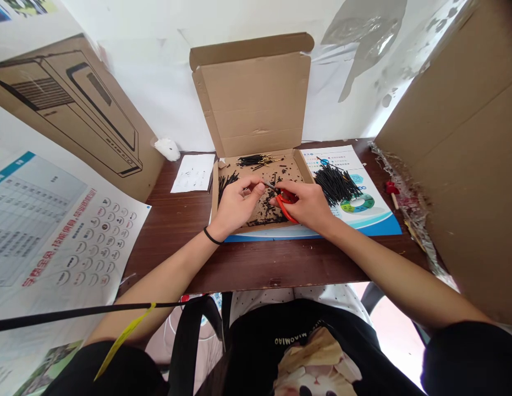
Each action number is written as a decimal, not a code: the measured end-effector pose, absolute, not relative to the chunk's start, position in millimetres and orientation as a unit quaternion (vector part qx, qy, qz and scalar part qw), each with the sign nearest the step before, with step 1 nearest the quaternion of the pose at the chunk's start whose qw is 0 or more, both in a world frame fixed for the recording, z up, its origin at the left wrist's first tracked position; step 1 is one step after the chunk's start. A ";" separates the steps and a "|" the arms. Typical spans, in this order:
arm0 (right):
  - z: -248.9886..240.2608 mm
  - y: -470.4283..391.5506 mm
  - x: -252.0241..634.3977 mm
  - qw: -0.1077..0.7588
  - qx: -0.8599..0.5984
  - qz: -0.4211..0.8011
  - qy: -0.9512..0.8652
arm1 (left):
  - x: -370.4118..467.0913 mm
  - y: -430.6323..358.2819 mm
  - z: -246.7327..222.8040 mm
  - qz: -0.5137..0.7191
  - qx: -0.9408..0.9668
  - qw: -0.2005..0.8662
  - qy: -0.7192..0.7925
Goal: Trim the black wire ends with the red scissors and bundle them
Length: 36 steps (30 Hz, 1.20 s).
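My right hand [311, 204] is closed round the red handles of a pair of scissors [285, 211], whose blades point left over the open cardboard box [215, 190]. My left hand [238, 204], with a black band at the wrist, is pinched together at the blade tips. What its fingers hold is too small to make out. Black scraps [267, 215] litter the box floor below both hands. At the back of the box lies a bundle of thin black pieces with gold-coloured ends [256, 160]; more black sticks [227, 180] lie along its left side.
A heap of black sticks [336, 184] lies right of the box on a printed sheet [379, 220]. To the left are a white paper [192, 173] and a white bundle [167, 148]. Cardboard panels [457, 137] flank the brown table [247, 269]. A black cord [74, 315] crosses above my left forearm.
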State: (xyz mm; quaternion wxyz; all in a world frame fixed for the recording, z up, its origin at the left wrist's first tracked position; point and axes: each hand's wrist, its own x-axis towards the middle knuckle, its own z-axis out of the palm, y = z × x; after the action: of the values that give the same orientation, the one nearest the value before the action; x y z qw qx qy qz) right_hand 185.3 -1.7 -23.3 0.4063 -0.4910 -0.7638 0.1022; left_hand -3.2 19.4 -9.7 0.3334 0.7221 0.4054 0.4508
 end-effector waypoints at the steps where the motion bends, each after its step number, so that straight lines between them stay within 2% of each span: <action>1: -23.5 -1.5 185.4 0.405 -0.492 0.098 -0.764 | -3.2 19.5 -9.9 0.450 0.723 0.331 0.408; 8: -24.2 -0.6 188.7 0.393 -0.500 0.088 -0.767 | -2.2 17.2 -7.8 0.446 0.712 0.353 0.413; 12: -21.3 -1.0 188.3 0.392 -0.530 0.140 -0.739 | 0.0 17.1 -10.4 0.444 0.682 0.412 0.410; 14: -19.1 -0.7 186.1 0.430 -0.529 0.227 -0.695 | 1.8 17.0 -12.4 0.452 0.643 0.473 0.398; 18: -15.0 0.3 180.2 0.474 -0.467 0.493 -0.561 | 6.3 15.3 -14.5 0.477 0.564 0.555 0.382; 21: -13.3 -0.1 177.1 0.475 -0.436 0.574 -0.505 | 10.2 12.8 -14.3 0.507 0.530 0.565 0.378; 30: -14.0 0.1 176.5 0.489 -0.396 0.574 -0.524 | 7.7 7.7 -5.9 0.471 0.551 0.560 0.401; 36: -14.5 1.4 182.3 0.480 -0.396 0.538 -0.569 | 0.6 11.2 3.8 0.394 0.547 0.617 0.406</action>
State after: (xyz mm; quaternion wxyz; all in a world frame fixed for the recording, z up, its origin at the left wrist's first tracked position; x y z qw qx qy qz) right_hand 182.3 1.4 -14.5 0.4796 -0.3957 -0.5694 0.5378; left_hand 0.6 11.2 3.8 0.6174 0.5466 0.4057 0.3942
